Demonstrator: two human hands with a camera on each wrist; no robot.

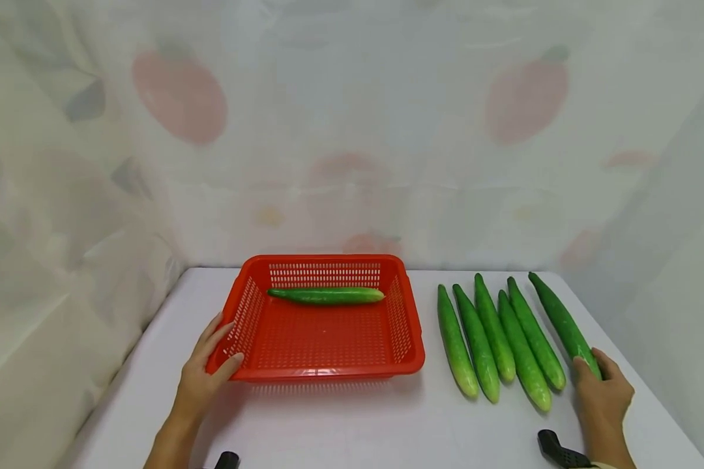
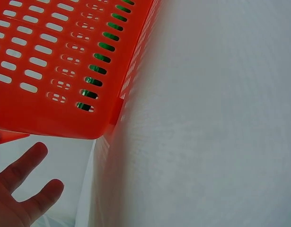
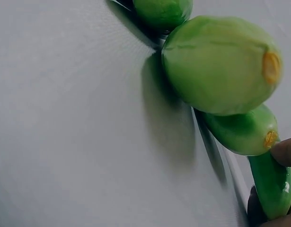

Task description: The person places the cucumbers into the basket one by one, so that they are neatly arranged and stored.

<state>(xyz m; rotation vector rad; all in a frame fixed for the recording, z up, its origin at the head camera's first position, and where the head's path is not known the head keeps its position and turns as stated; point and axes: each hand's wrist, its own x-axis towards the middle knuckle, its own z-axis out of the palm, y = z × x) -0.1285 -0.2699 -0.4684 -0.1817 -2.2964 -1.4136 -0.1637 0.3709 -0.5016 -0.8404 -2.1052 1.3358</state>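
Note:
A red perforated plastic basket (image 1: 328, 374) stands on the white table, with one cucumber (image 1: 328, 296) lying crosswise along its back. My left hand (image 1: 202, 374) touches the basket's front left corner, fingers spread along the left rim and thumb over the front edge. In the left wrist view, two straight fingers (image 2: 29, 163) show below the basket wall (image 2: 41, 111). At the far right, my right hand (image 1: 607, 391) grips the near end of a cucumber (image 1: 563, 322), which also shows in the right wrist view between thumb and fingers (image 3: 273, 189).
Several cucumbers (image 1: 493, 332) lie side by side between the basket and my right hand, pale ends toward me. White sheeting (image 1: 352, 130) with faded fruit prints hangs behind the table. More sheeting borders the left and right sides.

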